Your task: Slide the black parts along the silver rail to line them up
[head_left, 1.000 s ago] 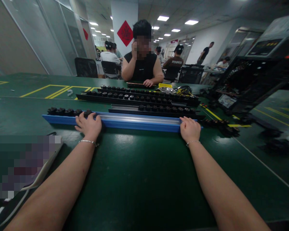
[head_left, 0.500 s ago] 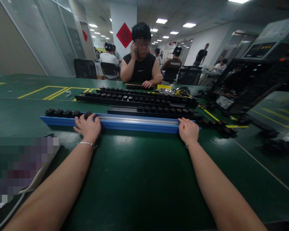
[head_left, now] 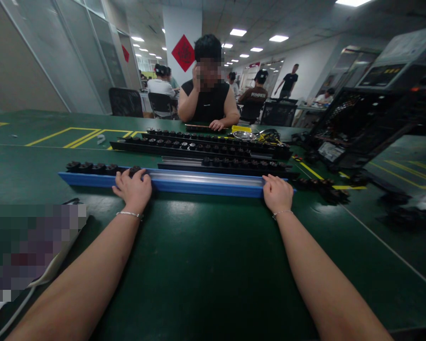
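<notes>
A long blue rail (head_left: 206,184) with a shiny metal channel lies across the green table in front of me. Several small black modules (head_left: 98,168), possibly power sockets, sit in a row at its left end. My left hand (head_left: 134,189) has its fingers around another black module (head_left: 135,169) in the channel, a gap to the right of that row; the fingers partly hide it. At the rail's right end, my right hand (head_left: 278,193) grips the blue edge, thumb side inward. Between my hands the channel is bare.
Black rails (head_left: 184,146) filled with similar modules lie behind the blue one. A person (head_left: 209,102) sits opposite, one hand on the table. Loose black modules (head_left: 330,192) lie right, near a tilted black equipment case (head_left: 362,123). A metal dish (head_left: 244,136) stands farther back.
My left hand has shifted slightly right along the blue rail, and the black module under its fingers moved with it, away from the row. My right hand stays put.
</notes>
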Demonstrator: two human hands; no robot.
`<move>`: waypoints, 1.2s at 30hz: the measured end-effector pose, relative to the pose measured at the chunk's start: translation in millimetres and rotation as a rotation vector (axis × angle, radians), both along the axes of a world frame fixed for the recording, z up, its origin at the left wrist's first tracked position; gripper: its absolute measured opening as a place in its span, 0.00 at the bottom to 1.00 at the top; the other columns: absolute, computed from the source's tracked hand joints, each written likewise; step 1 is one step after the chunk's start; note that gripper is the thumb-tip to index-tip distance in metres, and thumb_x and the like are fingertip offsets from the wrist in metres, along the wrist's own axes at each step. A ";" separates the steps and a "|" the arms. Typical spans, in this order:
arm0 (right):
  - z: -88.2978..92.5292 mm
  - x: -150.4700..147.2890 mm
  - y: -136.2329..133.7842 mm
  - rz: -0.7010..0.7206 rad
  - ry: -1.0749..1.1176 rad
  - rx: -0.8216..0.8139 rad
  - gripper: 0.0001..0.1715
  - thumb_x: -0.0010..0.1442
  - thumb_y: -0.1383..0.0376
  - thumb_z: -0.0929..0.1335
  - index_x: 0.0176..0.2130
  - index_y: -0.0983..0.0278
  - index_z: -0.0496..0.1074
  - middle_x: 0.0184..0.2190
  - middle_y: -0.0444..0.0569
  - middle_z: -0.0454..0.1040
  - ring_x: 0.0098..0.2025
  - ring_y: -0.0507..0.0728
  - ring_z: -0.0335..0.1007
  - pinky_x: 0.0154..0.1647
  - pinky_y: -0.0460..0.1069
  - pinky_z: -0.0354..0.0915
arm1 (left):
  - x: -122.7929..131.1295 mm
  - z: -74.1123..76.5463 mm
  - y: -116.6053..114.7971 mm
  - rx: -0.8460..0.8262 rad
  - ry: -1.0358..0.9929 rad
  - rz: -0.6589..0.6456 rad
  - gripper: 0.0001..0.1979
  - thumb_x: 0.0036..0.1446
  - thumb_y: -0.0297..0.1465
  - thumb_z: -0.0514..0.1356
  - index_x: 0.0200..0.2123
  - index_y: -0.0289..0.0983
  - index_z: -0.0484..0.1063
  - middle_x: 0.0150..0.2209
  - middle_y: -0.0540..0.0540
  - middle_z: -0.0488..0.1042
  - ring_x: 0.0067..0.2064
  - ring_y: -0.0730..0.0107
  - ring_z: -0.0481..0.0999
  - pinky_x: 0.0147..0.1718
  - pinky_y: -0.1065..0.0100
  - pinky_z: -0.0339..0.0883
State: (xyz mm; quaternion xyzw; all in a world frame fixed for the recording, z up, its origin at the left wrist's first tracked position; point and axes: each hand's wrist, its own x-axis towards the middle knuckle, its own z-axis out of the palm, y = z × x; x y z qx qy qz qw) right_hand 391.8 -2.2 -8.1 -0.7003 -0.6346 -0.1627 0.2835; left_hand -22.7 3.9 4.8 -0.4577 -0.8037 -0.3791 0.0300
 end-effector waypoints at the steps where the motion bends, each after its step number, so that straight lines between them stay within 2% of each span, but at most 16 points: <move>1: 0.1 -0.1 -0.2 0.000 0.001 -0.002 0.26 0.61 0.64 0.56 0.50 0.62 0.74 0.53 0.50 0.72 0.57 0.62 0.62 0.57 0.59 0.55 | 0.6 0.4 -0.4 -0.002 0.004 0.000 0.19 0.58 0.38 0.51 0.48 0.43 0.75 0.61 0.37 0.61 0.66 0.45 0.49 0.60 0.37 0.42; 6: 0.0 0.3 -0.3 0.002 0.006 -0.005 0.26 0.61 0.63 0.56 0.51 0.61 0.74 0.53 0.50 0.72 0.57 0.62 0.62 0.56 0.59 0.55 | 1.9 0.4 -0.9 0.016 0.029 0.011 0.20 0.58 0.38 0.52 0.52 0.44 0.72 0.62 0.38 0.59 0.66 0.46 0.50 0.60 0.39 0.45; 11: 1.4 -0.1 -0.6 0.001 0.007 -0.025 0.26 0.61 0.63 0.55 0.51 0.61 0.74 0.53 0.50 0.72 0.57 0.61 0.62 0.56 0.58 0.55 | 2.7 3.7 -2.8 0.018 0.004 -0.022 0.29 0.57 0.38 0.52 0.63 0.43 0.57 0.63 0.37 0.59 0.66 0.45 0.50 0.59 0.37 0.44; 15: 2.6 -0.9 -1.4 0.004 0.012 -0.027 0.26 0.61 0.63 0.55 0.51 0.61 0.74 0.53 0.50 0.72 0.57 0.62 0.62 0.56 0.59 0.54 | 1.9 5.7 -2.6 -0.007 -0.037 -0.019 0.34 0.57 0.38 0.53 0.65 0.37 0.50 0.62 0.34 0.60 0.66 0.47 0.49 0.60 0.37 0.41; 24: 0.8 -0.3 0.1 0.001 0.005 -0.008 0.26 0.61 0.64 0.56 0.50 0.61 0.74 0.53 0.50 0.72 0.57 0.62 0.62 0.56 0.58 0.55 | 0.3 3.7 0.2 0.024 -0.042 0.012 0.33 0.55 0.37 0.54 0.63 0.34 0.55 0.61 0.31 0.61 0.64 0.48 0.54 0.61 0.39 0.42; 36: 1.9 -0.9 -1.3 0.001 0.015 -0.022 0.26 0.61 0.63 0.55 0.51 0.61 0.74 0.53 0.50 0.72 0.57 0.62 0.62 0.57 0.59 0.55 | -0.9 7.9 0.4 0.026 -0.065 -0.005 0.30 0.53 0.34 0.54 0.60 0.35 0.59 0.54 0.38 0.70 0.60 0.49 0.60 0.61 0.42 0.44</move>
